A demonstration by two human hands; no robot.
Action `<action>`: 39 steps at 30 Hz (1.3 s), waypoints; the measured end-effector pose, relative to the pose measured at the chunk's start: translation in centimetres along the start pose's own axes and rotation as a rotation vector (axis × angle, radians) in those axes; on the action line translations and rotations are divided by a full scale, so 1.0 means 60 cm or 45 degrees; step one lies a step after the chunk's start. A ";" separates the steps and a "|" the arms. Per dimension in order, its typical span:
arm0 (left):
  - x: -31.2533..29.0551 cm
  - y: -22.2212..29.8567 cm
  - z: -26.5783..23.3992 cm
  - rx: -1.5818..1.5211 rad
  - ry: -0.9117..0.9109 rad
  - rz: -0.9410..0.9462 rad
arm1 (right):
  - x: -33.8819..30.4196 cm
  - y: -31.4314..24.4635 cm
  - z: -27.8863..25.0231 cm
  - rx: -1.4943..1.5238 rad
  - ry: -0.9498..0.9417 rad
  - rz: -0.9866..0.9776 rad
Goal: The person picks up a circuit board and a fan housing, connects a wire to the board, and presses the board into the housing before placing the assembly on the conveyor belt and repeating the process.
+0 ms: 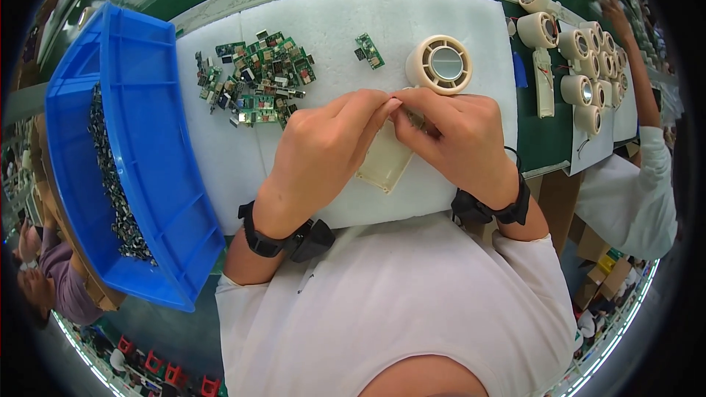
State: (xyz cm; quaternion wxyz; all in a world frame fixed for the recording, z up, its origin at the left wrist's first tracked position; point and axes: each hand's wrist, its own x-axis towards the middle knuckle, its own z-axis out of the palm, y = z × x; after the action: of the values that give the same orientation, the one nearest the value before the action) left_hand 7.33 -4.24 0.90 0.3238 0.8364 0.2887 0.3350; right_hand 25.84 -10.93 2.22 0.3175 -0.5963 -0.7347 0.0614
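A cream handheld fan housing lies on the white foam sheet in front of me, its round head (446,63) at the far end and its open handle shell (387,158) toward me. My left hand (323,147) and my right hand (463,132) meet over the handle near the head. Both are closed in a pinch, fingertips touching; whatever they pinch is too small or hidden to name. Bits of green show under my right fingers. Beyond my hands lies a single green circuit board (370,51), and left of it is a pile of circuit boards (257,77).
A blue plastic bin (147,154) holding many small parts stands at the left. On the right, several cream fan housings (577,44) and a loose handle shell (543,82) lie on the green bench. Another person's arm (646,88) reaches in at the far right.
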 end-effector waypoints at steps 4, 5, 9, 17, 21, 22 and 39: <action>0.000 -0.001 -0.002 -0.122 -0.049 -0.135 | 0.002 -0.002 -0.003 -0.061 -0.062 -0.028; 0.001 0.003 -0.005 -0.224 -0.077 -0.234 | 0.003 -0.004 -0.007 -0.062 -0.076 -0.038; 0.004 0.025 -0.029 -0.392 -0.163 -0.483 | 0.019 -0.016 -0.023 -0.058 -0.217 0.000; -0.036 0.038 -0.040 0.046 -0.473 -0.364 | 0.055 -0.024 -0.050 -0.082 -0.581 0.039; -0.044 0.028 -0.013 0.122 -0.440 -0.249 | 0.077 -0.025 -0.062 -0.122 -0.695 -0.067; -0.050 0.026 -0.007 0.122 -0.381 -0.208 | 0.093 -0.030 -0.067 -0.197 -0.774 -0.163; -0.068 0.023 -0.001 0.129 -0.157 -0.066 | 0.115 0.010 -0.065 -0.237 -0.875 -0.520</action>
State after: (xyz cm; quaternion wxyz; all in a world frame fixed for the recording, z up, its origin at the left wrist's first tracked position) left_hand 5.17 -7.93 0.44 0.3067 0.8630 0.3063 0.2596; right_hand 27.83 -5.59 7.72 0.0040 -0.4094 -0.9036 0.1259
